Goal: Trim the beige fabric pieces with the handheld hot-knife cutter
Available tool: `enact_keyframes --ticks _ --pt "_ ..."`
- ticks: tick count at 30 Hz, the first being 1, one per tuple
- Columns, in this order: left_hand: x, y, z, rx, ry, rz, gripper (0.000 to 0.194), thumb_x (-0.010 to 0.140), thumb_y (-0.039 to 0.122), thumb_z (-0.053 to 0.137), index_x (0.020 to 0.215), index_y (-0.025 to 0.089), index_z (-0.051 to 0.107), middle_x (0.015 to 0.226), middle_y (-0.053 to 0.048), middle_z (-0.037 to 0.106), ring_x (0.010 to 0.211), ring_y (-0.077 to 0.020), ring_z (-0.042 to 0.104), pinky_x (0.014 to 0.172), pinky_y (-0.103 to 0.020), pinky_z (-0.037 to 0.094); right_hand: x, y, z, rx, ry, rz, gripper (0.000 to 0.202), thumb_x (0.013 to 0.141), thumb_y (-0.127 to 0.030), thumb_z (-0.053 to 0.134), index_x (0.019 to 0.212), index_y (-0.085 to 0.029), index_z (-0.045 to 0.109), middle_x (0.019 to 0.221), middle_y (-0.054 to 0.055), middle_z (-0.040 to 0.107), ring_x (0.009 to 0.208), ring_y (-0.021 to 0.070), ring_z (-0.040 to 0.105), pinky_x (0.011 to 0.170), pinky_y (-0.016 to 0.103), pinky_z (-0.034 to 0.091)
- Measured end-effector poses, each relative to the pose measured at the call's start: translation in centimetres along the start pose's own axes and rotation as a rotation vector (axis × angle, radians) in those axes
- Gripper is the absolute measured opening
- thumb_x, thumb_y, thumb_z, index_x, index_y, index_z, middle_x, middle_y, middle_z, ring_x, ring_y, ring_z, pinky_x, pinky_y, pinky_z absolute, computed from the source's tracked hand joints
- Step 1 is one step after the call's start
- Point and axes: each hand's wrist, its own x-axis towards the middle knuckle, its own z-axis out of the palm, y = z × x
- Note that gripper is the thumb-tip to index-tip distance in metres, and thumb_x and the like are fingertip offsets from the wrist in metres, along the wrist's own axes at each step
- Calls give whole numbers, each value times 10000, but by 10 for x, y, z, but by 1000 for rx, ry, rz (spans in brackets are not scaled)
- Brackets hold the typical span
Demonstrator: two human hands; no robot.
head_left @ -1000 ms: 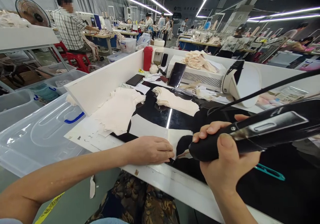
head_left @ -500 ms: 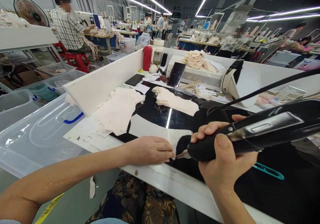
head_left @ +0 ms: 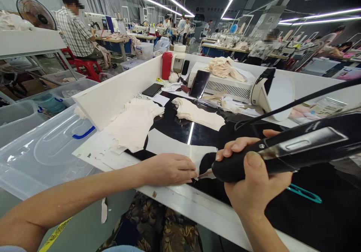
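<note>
My left hand [head_left: 169, 169] lies flat along the front of the black glossy tabletop [head_left: 254, 218], fingers together, pressing on a pale cut fabric piece [head_left: 166, 143]. Wrapped in my right hand [head_left: 256, 180] is a black handheld tool [head_left: 307, 141] with a silver panel; its exact kind is unclear. The tool's blunt front points left, and a thin tip shows beside my left fingertips at the fabric's edge. Farther back lie a stack of cream fabric pieces [head_left: 200, 113] and, to the left, a wider stack [head_left: 134, 122].
A teal loop-shaped item [head_left: 306, 193] lies right of my right wrist. Behind stand a phone [head_left: 199, 83], red bottle [head_left: 166, 66], white vented box [head_left: 225, 87] and white lamp-like object [head_left: 278, 98]. A black cable [head_left: 299, 98] crosses on the right. Clear plastic bins [head_left: 47, 150] stand left.
Both hands, the black tool and the fabric stay almost where they were. The view shifts very slightly. A seated co-worker at the far left has moved their head and arm a little.
</note>
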Motion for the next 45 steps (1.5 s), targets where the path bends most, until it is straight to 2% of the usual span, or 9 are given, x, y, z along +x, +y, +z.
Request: enact_keyframes --ticks 8,14,17,23,29,33,37,41,45 --pt "-1 -1 1 -8 -3 -2 254 1221 232 591 1309 108 794 1238 -131 852 1184 -207 813 1187 -315 630 -2 -2 2 6 -11 33 491 856 -322 952 1220 -270 627 785 -68 725 580 168 667 519 291 563" --pt "1 -2 -6 -29 81 -24 296 1224 233 570 1355 51 763 1304 -164 831 1268 -252 786 1213 -339 611 -2 -2 2 31 -5 35 509 831 -334 979 1212 -265 649 774 -62 734 578 168 661 512 288 566" --pt "-1 -2 -8 -80 23 -43 308 1230 259 565 1345 64 774 1291 -163 834 1231 -258 791 1181 -358 630 1 -5 -2 49 -11 40 522 822 -351 1002 1212 -266 664 772 -58 738 578 169 666 502 284 570" --pt "-8 10 -24 -228 -88 -94 324 1256 317 529 1313 133 790 1210 -127 853 1152 -239 802 1179 -340 611 25 -10 -16 7 40 12 556 752 -352 1042 1175 -271 689 754 -62 745 575 173 660 482 290 585" --pt "5 14 -39 -275 -48 -67 261 1246 254 544 1305 124 763 1165 -111 851 1066 -215 795 1109 -333 623 47 5 -37 -74 102 -63 596 743 -415 1063 1164 -294 658 766 -85 750 563 158 656 485 294 611" --pt "28 6 -27 -149 -1 -42 236 1234 244 563 1267 106 752 1126 -109 825 1038 -226 765 1051 -363 638 47 11 -45 -96 76 -78 551 818 -438 1040 1180 -287 652 796 -90 748 568 141 665 515 289 622" --pt "48 1 -7 -38 -54 -39 189 1195 281 665 1281 130 739 1128 -98 796 1055 -233 735 1066 -383 630 42 13 -48 -98 45 -83 566 870 -444 1021 1268 -293 648 829 -92 758 579 134 686 551 288 626" --pt "57 -3 3 7 -120 -32 277 1096 312 835 1282 135 733 1106 -69 761 1017 -240 714 1029 -391 631 39 17 -48 -95 26 -77 494 904 -436 1001 1219 -291 650 853 -88 754 580 128 690 550 290 626" --pt "58 -7 9 23 -147 -25 320 1075 346 868 1277 133 738 1094 -55 742 1020 -241 711 1036 -392 610 38 21 -49 -102 22 -80 450 921 -394 988 1214 -298 660 864 -83 754 604 133 694 557 288 628"
